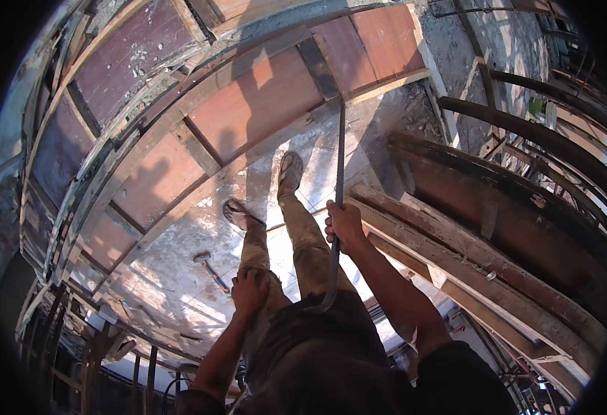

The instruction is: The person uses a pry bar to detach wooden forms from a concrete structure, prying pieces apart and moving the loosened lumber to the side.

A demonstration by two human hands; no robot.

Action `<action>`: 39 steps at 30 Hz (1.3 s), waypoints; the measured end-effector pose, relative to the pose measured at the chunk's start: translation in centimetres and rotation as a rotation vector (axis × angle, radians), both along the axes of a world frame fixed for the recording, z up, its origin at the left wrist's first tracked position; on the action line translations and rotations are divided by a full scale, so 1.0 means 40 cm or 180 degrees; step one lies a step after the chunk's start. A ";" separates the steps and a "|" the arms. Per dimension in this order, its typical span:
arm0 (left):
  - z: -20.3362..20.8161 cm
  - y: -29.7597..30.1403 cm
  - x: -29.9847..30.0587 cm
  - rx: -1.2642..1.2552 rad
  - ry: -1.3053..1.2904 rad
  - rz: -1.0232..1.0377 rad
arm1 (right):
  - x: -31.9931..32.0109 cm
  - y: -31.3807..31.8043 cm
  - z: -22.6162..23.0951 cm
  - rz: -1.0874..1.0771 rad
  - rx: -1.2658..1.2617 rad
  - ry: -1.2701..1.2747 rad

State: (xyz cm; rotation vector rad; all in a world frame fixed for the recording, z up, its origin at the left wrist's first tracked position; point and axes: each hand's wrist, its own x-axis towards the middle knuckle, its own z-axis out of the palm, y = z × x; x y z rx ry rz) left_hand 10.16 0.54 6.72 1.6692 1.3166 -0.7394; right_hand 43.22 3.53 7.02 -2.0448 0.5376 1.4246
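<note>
My right hand (345,225) is closed around a long dark crowbar (340,152), a ridged metal bar with a hooked near end by my waist. Its far tip reaches the edge of the wooden panel frame (327,109) ahead; whether it touches the wood I cannot tell. My left hand (250,292) rests on my left leg, fingers over the trouser cloth, holding nothing. On the dusty floor (186,277) to the left of my leg lies a hammer (213,273). Both my feet, in sandals, stand on the floor near the panels.
A long framed partition with reddish-brown panels (255,97) curves across the far side and left. To the right, wooden beams (469,290) and a large dark brown board (469,194) lie stacked close to my right arm. Bits of debris (148,315) litter the floor.
</note>
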 end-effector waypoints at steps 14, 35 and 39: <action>-0.006 0.024 -0.106 0.0284 -0.0247 0.0335 | 0.077 -0.038 0.066 -0.0045 -0.0177 0.0595; 0.017 0.184 0.350 0.0522 -0.0272 0.0155 | 1.060 0.152 0.234 0.5561 -0.1012 -0.0135; 0.013 0.169 0.384 0.0476 -0.0231 0.0023 | 1.212 0.147 0.214 0.6369 -0.0801 -0.0737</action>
